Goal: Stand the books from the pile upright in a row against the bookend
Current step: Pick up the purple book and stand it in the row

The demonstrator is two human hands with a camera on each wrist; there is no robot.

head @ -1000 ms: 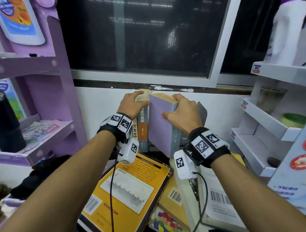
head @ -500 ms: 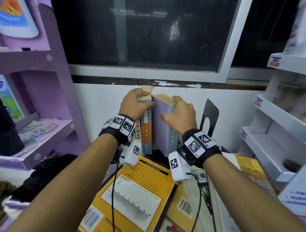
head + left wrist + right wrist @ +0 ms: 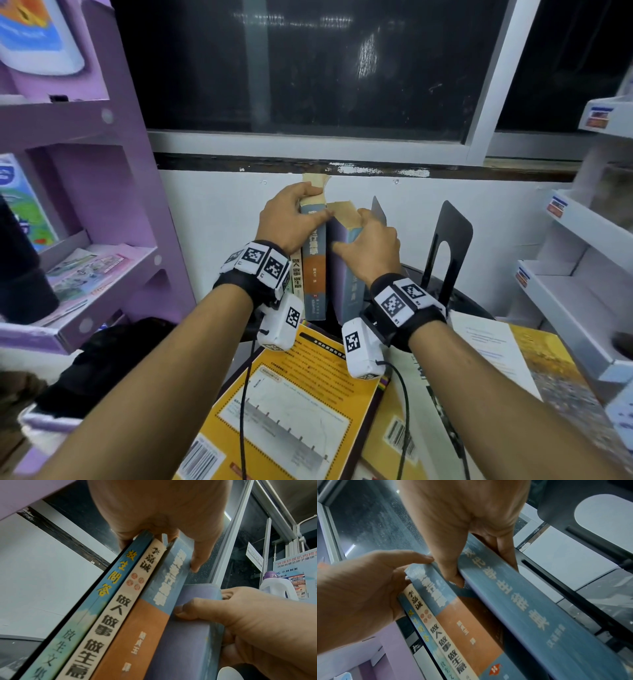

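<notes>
a: where's the left hand (image 3: pixel 287 216)?
b: clamped over the tops of three upright books: a thin blue-spined one (image 3: pixel 96 601), a cream-spined one (image 3: pixel 120 609) and a blue-and-orange-spined one (image 3: pixel 314 274).
a: and the right hand (image 3: pixel 371 250)?
b: gripping the thick lilac-covered book (image 3: pixel 337 270), thumb on its cover, fingers over the top, just beside the row.
a: the black metal bookend (image 3: pixel 448 246)?
b: right of it, apart. yellow paperbacks (image 3: pixel 294 404) lie flat in front.
</notes>
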